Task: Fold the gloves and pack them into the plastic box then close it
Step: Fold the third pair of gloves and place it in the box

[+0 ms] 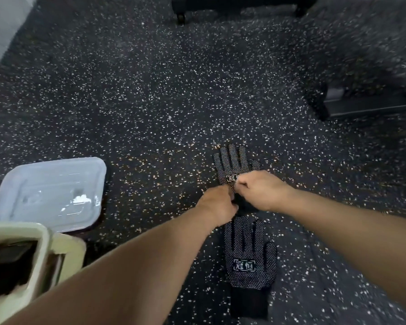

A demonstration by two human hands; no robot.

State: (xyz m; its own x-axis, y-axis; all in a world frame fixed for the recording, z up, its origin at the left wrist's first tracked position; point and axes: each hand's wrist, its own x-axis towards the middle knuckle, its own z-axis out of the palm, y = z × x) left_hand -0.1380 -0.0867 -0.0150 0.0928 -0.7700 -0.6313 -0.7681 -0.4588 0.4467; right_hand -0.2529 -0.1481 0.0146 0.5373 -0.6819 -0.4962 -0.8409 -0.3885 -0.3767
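Two black dotted gloves lie flat on the speckled floor, fingers pointing away from me. The far glove [232, 161] has both my hands on its cuff end: my left hand [217, 204] pinches the cuff's left side and my right hand [259, 190] pinches the palm near the white label. The near glove [250, 259] lies untouched just below my hands, its plain black cuff toward me. The clear plastic lid [54, 191] lies flat at the left. The pale green box [21, 261] stands at the bottom left, open, with dark contents inside.
A black wheeled frame [239, 5] stands at the far top. A dark low stand [366, 102] sits at the right. A pale wall edge [0, 24] fills the top left corner. Speckled dark floor surrounds the gloves.
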